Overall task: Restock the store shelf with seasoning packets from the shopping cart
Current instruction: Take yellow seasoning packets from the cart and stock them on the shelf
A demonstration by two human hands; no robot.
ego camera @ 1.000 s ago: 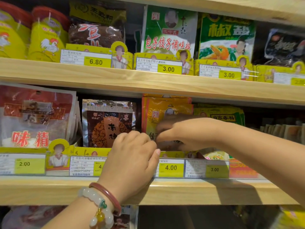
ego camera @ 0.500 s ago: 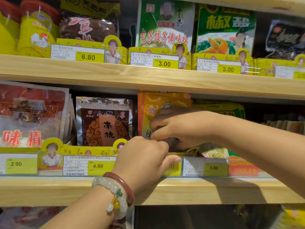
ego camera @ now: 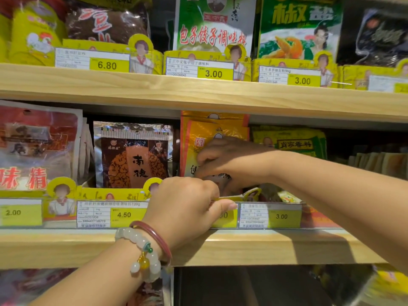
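Observation:
A stack of orange-yellow seasoning packets [ego camera: 206, 132] stands upright on the middle wooden shelf [ego camera: 265, 246]. My right hand [ego camera: 231, 160] reaches in from the right, its fingers curled on the front orange packet's lower part. My left hand [ego camera: 187, 206], with bracelets on its wrist, pinches the yellow price card [ego camera: 242, 195] in front of that stack; the card's top edge is bent forward. The packet's bottom is hidden behind both hands. No shopping cart is in view.
Brown-and-silver packets [ego camera: 132, 155] stand left of the orange stack, red-and-white bags [ego camera: 37, 146] further left, green packets [ego camera: 291, 142] to the right. The upper shelf [ego camera: 198, 91] hangs close above, holding green and dark packets. Price tags line both shelf fronts.
My left hand slid right along the shelf front and took hold of the yellow price card, bending it forward. My right hand stayed on the orange packet and shifted slightly lower.

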